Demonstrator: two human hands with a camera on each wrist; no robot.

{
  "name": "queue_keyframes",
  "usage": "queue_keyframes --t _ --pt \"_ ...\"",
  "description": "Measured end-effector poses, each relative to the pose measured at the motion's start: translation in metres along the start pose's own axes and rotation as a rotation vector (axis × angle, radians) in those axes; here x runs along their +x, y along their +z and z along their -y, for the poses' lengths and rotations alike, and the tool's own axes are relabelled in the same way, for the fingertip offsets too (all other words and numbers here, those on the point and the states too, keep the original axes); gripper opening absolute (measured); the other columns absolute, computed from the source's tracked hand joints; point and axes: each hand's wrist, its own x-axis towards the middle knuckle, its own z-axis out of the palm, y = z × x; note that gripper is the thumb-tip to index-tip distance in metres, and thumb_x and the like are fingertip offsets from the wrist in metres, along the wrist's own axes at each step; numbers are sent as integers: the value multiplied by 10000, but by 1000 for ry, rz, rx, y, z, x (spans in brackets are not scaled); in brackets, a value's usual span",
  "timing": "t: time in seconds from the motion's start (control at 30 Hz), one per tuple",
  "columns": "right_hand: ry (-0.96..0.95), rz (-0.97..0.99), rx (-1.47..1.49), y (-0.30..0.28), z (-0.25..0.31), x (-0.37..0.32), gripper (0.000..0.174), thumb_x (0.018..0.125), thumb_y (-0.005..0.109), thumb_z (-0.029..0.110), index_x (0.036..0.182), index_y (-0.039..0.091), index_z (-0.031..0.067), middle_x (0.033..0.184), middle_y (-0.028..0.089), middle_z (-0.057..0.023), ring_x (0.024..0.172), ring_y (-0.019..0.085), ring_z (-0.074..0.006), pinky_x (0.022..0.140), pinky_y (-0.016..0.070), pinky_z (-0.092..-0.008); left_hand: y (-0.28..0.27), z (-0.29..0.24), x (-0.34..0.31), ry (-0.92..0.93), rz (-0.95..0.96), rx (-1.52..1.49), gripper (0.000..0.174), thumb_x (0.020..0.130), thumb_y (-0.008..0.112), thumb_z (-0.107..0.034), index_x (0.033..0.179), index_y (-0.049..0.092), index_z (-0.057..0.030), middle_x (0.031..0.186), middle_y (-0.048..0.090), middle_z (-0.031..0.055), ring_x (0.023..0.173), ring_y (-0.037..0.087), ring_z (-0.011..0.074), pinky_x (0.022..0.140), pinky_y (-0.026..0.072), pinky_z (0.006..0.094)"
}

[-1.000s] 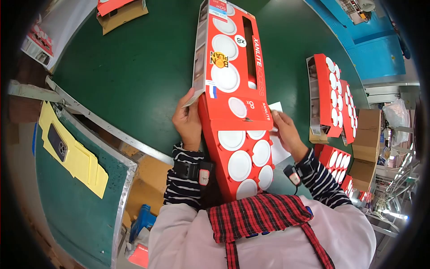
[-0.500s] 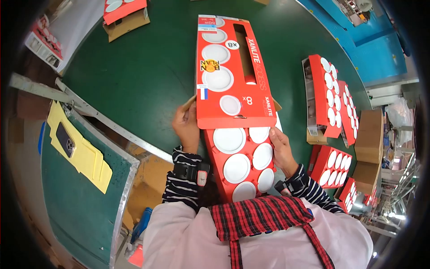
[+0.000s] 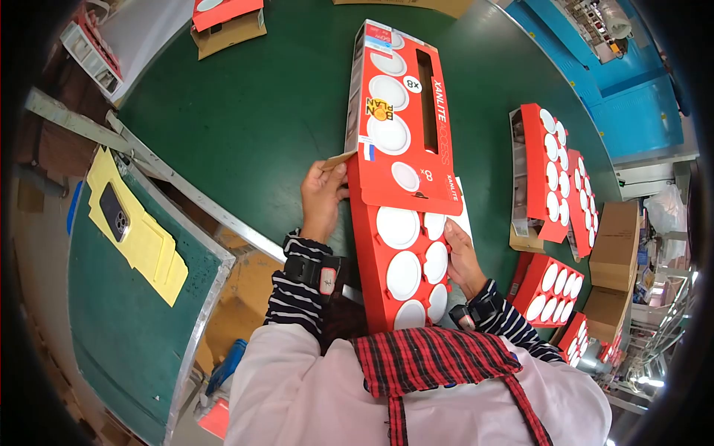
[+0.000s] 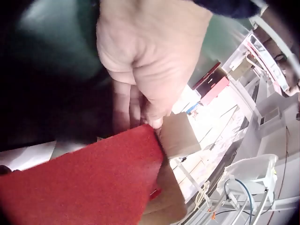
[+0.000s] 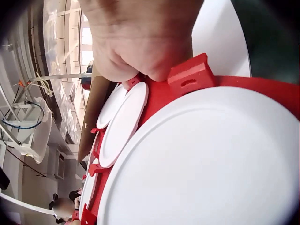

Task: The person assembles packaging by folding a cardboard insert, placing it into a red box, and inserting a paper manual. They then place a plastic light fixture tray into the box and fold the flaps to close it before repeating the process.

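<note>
A red printed carton [image 3: 407,186] lies lengthwise before me, its end at my side open. Out of that end reaches a red cardboard tray [image 3: 364,256] set with white round discs [image 3: 398,227]. My left hand [image 3: 320,204] pinches the brown-backed side flap [image 3: 340,159] at the carton's left edge; in the left wrist view thumb and finger meet at that corner, beside the red panel [image 4: 98,178]. Lower down, my right hand [image 3: 464,260] holds the tray's right edge, thumb next to the discs. The right wrist view has the palm over the red edge, with a large disc [image 5: 201,159] close by.
More red packs of discs [image 3: 543,171] stand to the right, beside brown cardboard boxes [image 3: 614,245]. A white sheet [image 3: 460,212] lies under the tray's right side. On the left side table [image 3: 141,334] a phone [image 3: 114,212] rests on yellow sheets [image 3: 152,256].
My right hand has moved from the carton's right side down to the tray's edge. The carton's end panel has swung down over the discs. My left hand stays at the left flap.
</note>
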Motion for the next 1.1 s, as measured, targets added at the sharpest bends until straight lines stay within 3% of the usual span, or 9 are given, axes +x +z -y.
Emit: queue_keyframes --t 0.17,0.27,0.33,0.43,0.7,0.9,0.97,1.03,1.1 --pt "27 38 54 -2 -6 6 429 990 453 275 1314 445 -5 1277 544 -112 1122 555 -188 963 458 -331 2 -11 7 31 97 -2 216 909 561 -28 1123 570 -2 1013 644 97 906 629 149 715 537 237" --pt "20 38 49 -2 -6 8 428 992 450 277 1314 443 -4 1266 550 -108 1116 558 -183 954 465 -332 5 -7 17 215 165 186 293 893 522 50 1181 569 27 1045 638 111 923 630 179 780 524 244" --pt "29 48 44 -1 -5 6 421 989 456 277 1303 453 -4 1245 563 -103 1094 568 -176 937 478 -332 1 -1 26 653 75 661 289 875 499 96 1143 597 52 1078 633 116 952 622 186 833 508 256" --pt "1 50 72 -3 -3 3 406 989 461 267 1290 464 -5 1233 569 -102 1073 577 -170 922 487 -331 12 -1 22 774 3 672 243 872 507 103 1086 618 68 1109 633 137 996 617 181 883 494 273" --pt "-30 -67 -6 2 4 -9 393 988 470 249 1273 487 -20 1192 595 -89 1047 576 -146 896 487 -303 3 -3 4 440 7 471 223 853 518 123 1038 629 66 1144 636 167 1030 615 176 914 485 286" --pt "-21 -189 -128 -5 2 -15 386 980 495 244 1247 513 -35 1146 607 -62 995 575 -125 877 479 -269 -3 -25 -7 828 217 1029 255 761 560 115 981 653 26 1099 658 172 975 662 248 833 515 301" --pt "-11 -208 -119 0 7 -16 376 979 499 238 1233 526 -39 1130 610 -55 985 571 -117 873 475 -260 -6 -14 -14 645 207 969 225 764 548 105 950 650 32 1080 660 177 952 666 284 810 515 312" --pt "-62 -259 -251 13 19 -19 357 979 497 221 1203 544 -52 1050 614 -36 935 549 -86 815 466 -234 -10 -4 -17 626 225 905 258 783 530 105 1004 634 22 1065 664 174 964 660 257 820 507 314" --pt "-101 -211 -503 1 27 -17 352 977 497 225 1188 548 -51 944 590 -5 847 501 -63 729 444 -228 -1 -7 -17 400 177 904 283 817 520 96 1078 601 21 1053 661 162 997 641 213 842 490 303"
